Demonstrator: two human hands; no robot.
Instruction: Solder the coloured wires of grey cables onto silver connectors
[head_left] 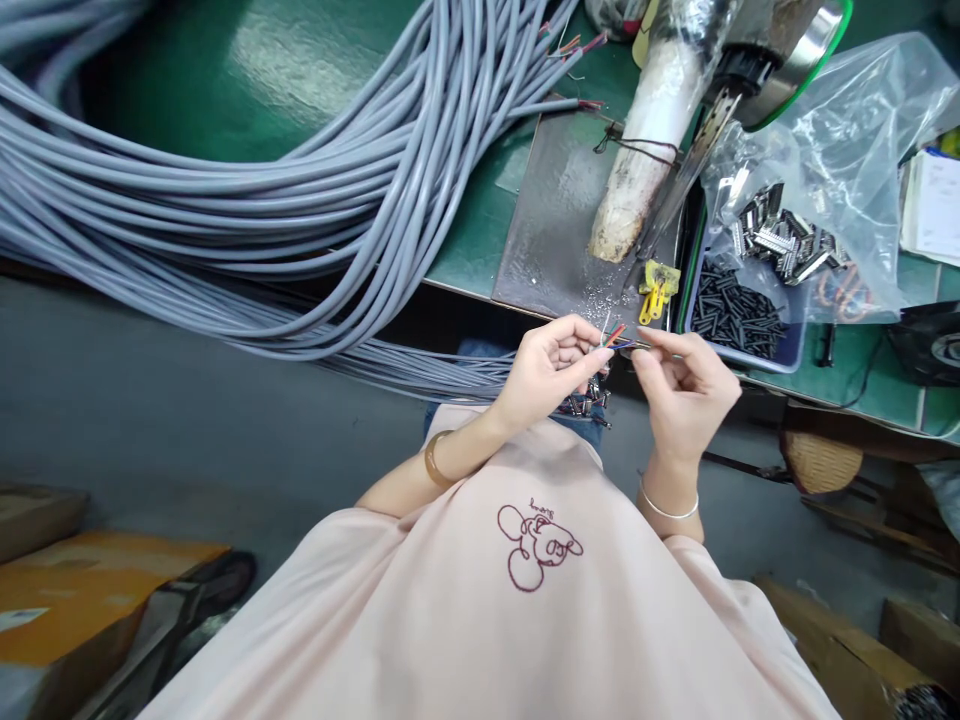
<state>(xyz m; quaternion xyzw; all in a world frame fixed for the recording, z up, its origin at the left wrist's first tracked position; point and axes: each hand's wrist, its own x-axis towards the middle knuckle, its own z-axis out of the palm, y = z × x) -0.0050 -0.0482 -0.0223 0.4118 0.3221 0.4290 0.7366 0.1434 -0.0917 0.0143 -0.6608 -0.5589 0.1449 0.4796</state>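
My left hand is closed on the end of a grey cable, mostly hidden by the fingers. Thin coloured wires, among them red, orange, green, blue and white, fan out from its fingertips toward the right. My right hand pinches thumb and forefinger at the far tips of these wires, around a small thin dark piece too small to name. Below my left fingers hang several cable ends with metal connectors over my lap.
Grey cables lie in a big bundle on the green table. Ahead are a dark board, a wrapped white tube, a metal holder and yellow clippers. On the right, a bin holds black sleeves and a bag of metal connectors.
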